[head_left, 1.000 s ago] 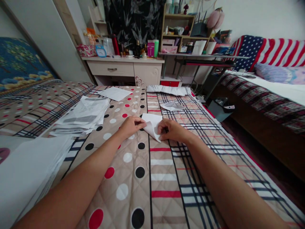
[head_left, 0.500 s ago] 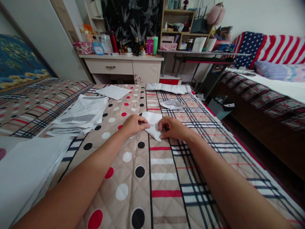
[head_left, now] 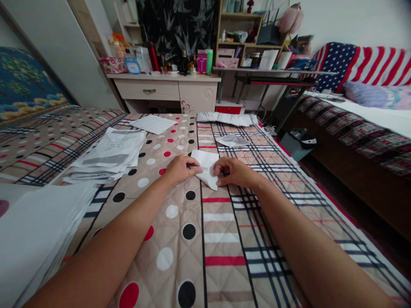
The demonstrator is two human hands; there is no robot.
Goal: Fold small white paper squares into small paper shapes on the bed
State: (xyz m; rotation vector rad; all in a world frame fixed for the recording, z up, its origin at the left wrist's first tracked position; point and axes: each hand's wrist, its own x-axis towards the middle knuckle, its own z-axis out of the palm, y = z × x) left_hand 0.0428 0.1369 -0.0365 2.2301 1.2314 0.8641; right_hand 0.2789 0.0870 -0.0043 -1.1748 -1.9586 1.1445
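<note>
Pinching, left hand [head_left: 182,168]: thumb and fingers are closing narrow on the white paper [head_left: 205,158] at its left edge
Right hand [head_left: 236,173]: fingers are curling narrow at the right edge, touching; I can't tell if they're gripping
White paper: lying on the quilt [head_left: 167,282] between both hands, neither being nearer
Long axis: seems to be running away from me, folded corner pointing nearside and slightly right
Paper stack [head_left: 111,147]: sitting well left
</note>
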